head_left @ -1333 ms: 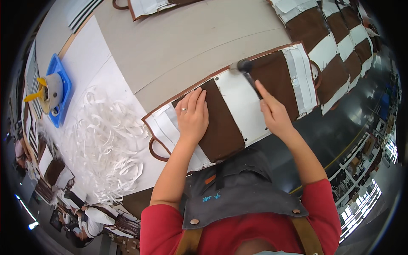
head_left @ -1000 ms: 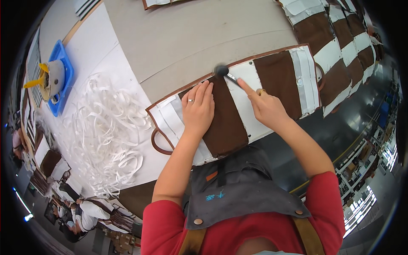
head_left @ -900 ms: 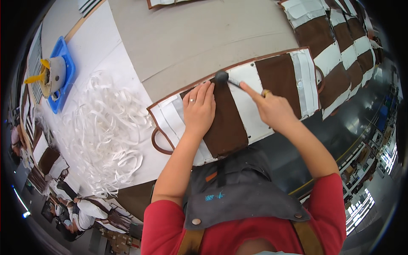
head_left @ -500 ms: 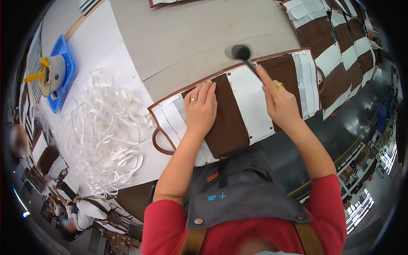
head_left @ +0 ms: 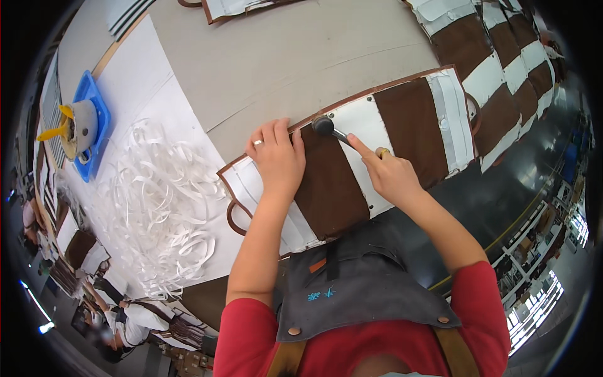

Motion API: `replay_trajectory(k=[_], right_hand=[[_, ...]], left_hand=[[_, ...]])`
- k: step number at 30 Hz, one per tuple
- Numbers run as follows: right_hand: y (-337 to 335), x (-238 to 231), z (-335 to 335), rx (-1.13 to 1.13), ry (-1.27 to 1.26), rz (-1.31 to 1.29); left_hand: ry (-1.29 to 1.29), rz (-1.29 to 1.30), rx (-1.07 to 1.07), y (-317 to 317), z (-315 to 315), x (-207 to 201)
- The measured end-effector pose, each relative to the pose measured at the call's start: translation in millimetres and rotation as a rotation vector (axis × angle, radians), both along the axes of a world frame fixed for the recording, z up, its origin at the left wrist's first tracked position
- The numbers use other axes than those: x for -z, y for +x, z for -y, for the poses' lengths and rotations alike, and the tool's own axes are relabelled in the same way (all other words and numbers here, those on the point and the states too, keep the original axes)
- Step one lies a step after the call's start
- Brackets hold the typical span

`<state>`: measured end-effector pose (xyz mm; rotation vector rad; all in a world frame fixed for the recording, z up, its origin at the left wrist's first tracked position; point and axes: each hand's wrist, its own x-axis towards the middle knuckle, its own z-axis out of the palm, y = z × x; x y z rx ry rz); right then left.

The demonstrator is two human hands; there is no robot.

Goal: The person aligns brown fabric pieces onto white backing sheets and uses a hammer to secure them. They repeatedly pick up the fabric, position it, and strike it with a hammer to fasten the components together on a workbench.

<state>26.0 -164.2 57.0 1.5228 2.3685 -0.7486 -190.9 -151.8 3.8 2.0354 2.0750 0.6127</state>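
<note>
A long brown-and-white striped fabric panel [head_left: 408, 113] with brown edging lies slanted on the table in front of me. Brown loop handles stick out at both its ends, and small dark studs dot the white stripe. My right hand [head_left: 391, 177] grips a mallet [head_left: 323, 125] by its thin handle, index finger stretched along it. The round black head is at the panel's far edge, where brown meets white. Just left of the head, my left hand [head_left: 278, 154] lies flat over the far edge, fingers stretched.
Loose white ribbon [head_left: 160, 207] is heaped to the left. Beyond it stands a pale pot [head_left: 86, 129] with yellow-handled tools, on a blue tray [head_left: 103, 107]. More striped panels [head_left: 461, 44] lie at far right; another panel [head_left: 229, 7] is at the far edge. A person [head_left: 135, 323] works at lower left.
The mallet head has come down and left from beyond the panel to its far edge. My left hand has slid a little left along that edge.
</note>
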Motion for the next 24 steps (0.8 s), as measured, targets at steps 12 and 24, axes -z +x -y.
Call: replay_trajectory(k=[12, 24], right_hand=[[65, -13, 7, 0.950, -0.125, -0.673], [56, 11, 20, 0.408, 0.248, -0.304]], left_hand=[[-0.318, 0.220, 0.132, -17, 30, -19], [-0.036, 0.208, 0.376, 76, -26, 10]])
